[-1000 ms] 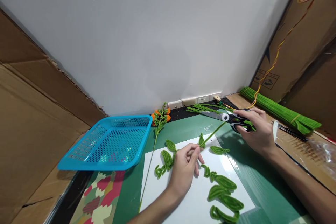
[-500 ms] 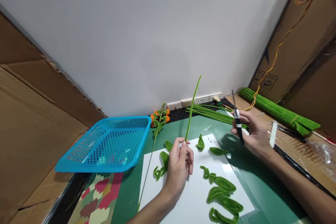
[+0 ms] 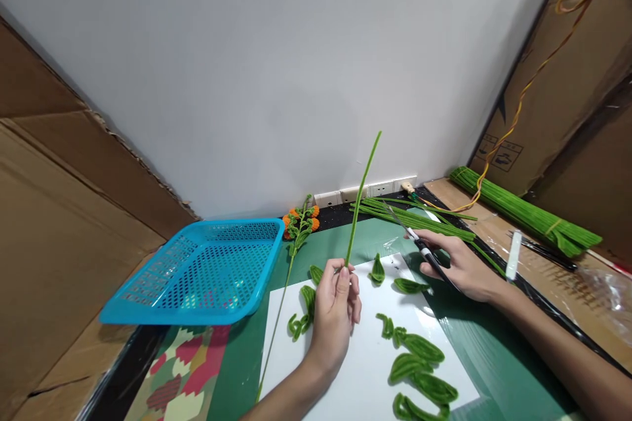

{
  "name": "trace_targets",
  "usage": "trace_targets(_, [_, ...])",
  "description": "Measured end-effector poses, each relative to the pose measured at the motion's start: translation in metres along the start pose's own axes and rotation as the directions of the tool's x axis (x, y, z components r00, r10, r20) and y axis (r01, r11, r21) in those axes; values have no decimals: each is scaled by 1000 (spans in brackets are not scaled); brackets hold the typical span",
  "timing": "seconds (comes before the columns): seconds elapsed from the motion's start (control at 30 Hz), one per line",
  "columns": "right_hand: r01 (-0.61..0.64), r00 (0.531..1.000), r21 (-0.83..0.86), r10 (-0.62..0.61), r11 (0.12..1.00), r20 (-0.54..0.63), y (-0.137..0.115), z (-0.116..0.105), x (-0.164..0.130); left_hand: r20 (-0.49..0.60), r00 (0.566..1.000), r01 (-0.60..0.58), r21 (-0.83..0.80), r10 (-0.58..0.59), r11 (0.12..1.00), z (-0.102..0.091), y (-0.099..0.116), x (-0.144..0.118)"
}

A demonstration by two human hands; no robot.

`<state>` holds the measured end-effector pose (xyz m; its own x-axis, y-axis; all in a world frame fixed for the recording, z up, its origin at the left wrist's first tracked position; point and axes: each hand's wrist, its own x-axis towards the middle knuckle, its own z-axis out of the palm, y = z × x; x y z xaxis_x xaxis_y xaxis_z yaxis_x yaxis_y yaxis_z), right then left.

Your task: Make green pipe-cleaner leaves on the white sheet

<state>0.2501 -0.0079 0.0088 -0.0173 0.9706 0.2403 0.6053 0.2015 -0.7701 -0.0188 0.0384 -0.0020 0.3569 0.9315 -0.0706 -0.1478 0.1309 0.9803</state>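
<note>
Presently I note the left hand (image 3: 336, 306) pinching a straight green fuzzy pipe cleaner (image 3: 362, 194) at its lower end, holding it upright above the white paper sheet (image 3: 365, 368). My right hand (image 3: 461, 266) is closed around black-handled steel scissors (image 3: 419, 247), low over the green cutting mat (image 3: 345, 243).

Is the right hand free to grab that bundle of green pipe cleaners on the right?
Probably not: the right hand holds black-handled scissors, though nothing blocks the bundle of green pipe cleaners.

One head-worn view, looking forward and down, close over the green mat (image 3: 345, 243); wall beyond.
</note>
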Motion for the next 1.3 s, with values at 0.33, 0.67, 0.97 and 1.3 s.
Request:
trace_targets(0.33, [-23, 995, 236, -2, 971, 103, -6, -2, -2, 27, 1000, -10, 5, 10, 1000, 0, -3, 0])
trace_targets(0.67, [-84, 993, 292, 56, 953, 104, -6, -7, -3, 22, 1000, -17, 38, 16, 999, -3, -5, 0])
trace_targets(0.97, [-81, 994, 238, 60, 968, 94, -2, -19, -4, 4, 1000, -6, 14, 6, 1000, -1, -1, 0])
trace_targets(1.3, [-55, 997, 142, 46, 988, 66, -4, -28, 2, -52, 999, 7, 21, -6, 1000, -1, 3, 3])
